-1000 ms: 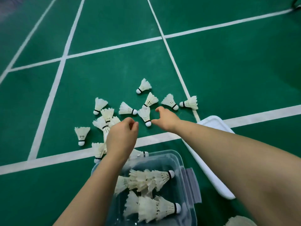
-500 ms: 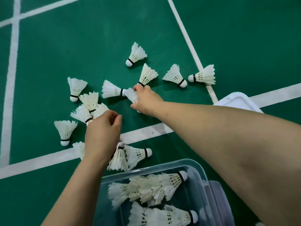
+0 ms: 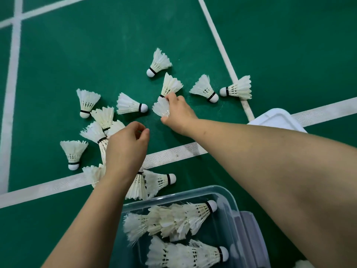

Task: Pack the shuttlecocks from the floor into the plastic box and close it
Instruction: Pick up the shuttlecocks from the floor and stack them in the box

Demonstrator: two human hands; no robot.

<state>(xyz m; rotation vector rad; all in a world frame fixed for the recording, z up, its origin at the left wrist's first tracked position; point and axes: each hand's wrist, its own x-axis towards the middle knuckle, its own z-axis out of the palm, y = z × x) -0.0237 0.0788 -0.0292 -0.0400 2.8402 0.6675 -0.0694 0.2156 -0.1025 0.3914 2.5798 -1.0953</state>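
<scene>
Several white feather shuttlecocks lie scattered on the green court floor (image 3: pixel 135 55). My right hand (image 3: pixel 178 113) grips one shuttlecock (image 3: pixel 161 108) by its feathers, and its fingertips touch a second one (image 3: pixel 171 84) just beyond. My left hand (image 3: pixel 125 147) hovers over a cluster of shuttlecocks (image 3: pixel 100 130), fingers curled; I cannot tell whether it holds anything. The clear plastic box (image 3: pixel 228 194) stands open at the bottom, with stacked rows of shuttlecocks (image 3: pixel 173 219) inside.
The box's white lid (image 3: pixel 278 119) lies on the floor to the right, behind my right forearm. White court lines (image 3: pixel 173 153) cross the floor. Two more shuttlecocks (image 3: pixel 204 88) lie far right by a line, and another (image 3: pixel 159 181) rests just beyond the box.
My right hand has taken hold of the shuttlecock it was reaching for. My left hand has shifted slightly right over the cluster. The view has tilted down and moved closer.
</scene>
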